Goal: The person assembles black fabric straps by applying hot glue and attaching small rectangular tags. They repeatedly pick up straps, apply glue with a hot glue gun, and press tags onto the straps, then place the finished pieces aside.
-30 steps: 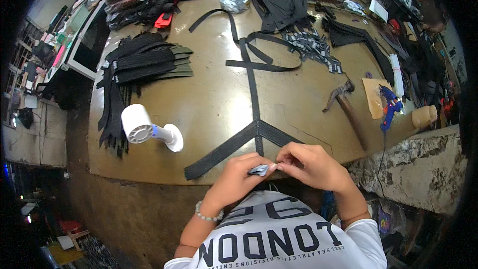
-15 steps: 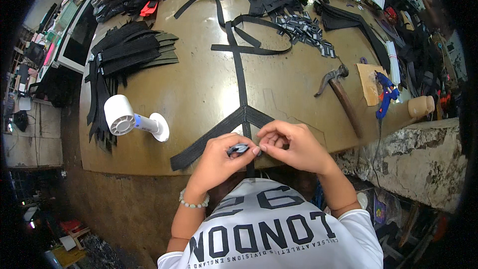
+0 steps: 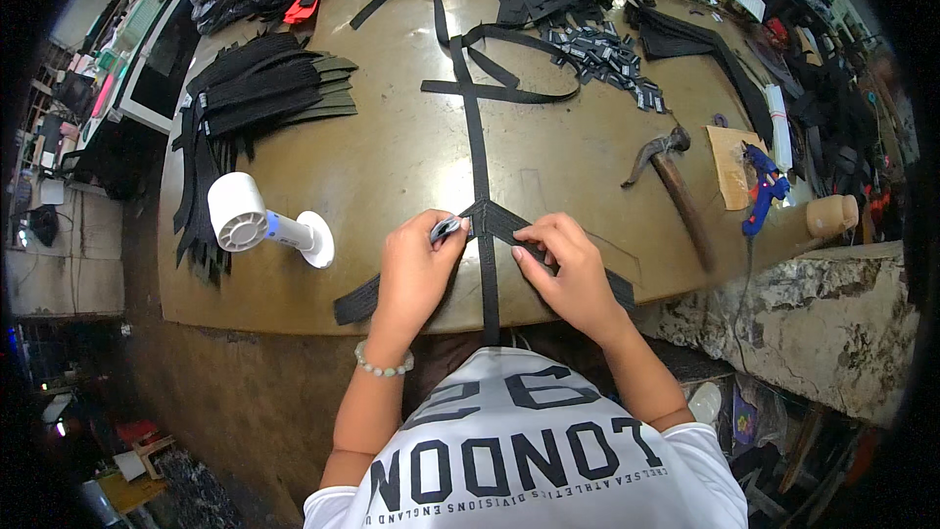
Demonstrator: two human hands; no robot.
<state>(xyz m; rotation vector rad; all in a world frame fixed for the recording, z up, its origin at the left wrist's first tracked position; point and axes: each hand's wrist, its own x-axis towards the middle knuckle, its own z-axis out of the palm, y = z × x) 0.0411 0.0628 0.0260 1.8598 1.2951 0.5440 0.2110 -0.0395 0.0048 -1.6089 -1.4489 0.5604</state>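
Note:
A black webbing strap piece lies on the table before me, with two wide arms slanting down from a stitched peak and a narrow strap running through the middle. My left hand is closed around several small grey labels, its thumb and fingertips at the left side of the peak. On the right wide arm, just below the peak, my right hand rests with curled fingers, thumb and index finger gripping the webbing. The narrow strap continues away from me and loops at the far side.
A white handheld fan stands at the left by stacked black straps. Small grey-and-black labels lie heaped at the far right. A hammer, a blue glue gun and a tan roll lie at the right.
Both hands have moved away from me and apart, from together below the peak to either side of it. My left hand keeps the grey labels; my right has come onto the webbing.

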